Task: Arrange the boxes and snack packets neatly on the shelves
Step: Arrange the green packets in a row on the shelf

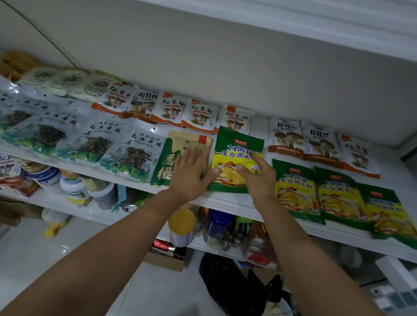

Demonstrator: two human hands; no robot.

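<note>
The person's left hand (pixel 192 171) lay flat, fingers straight and close together, pressing on a tan-and-green paper pouch (pixel 170 160) at the front of the white shelf (pixel 224 202). Just beside it, the right hand (pixel 257 178) rested on a green-and-yellow plastic seasoning packet (pixel 237 145), forefinger and thumb stretched apart over its face, the other fingers curled; whether it actually gripped the packet I could not tell. Further right of that hand lay more green-and-yellow packets (pixel 296 187). Beyond both hands ran a row of white mushroom-printed packets (pixel 200 115), and left of the left hand, clear bags of dark shreds (pixel 93 141).
</note>
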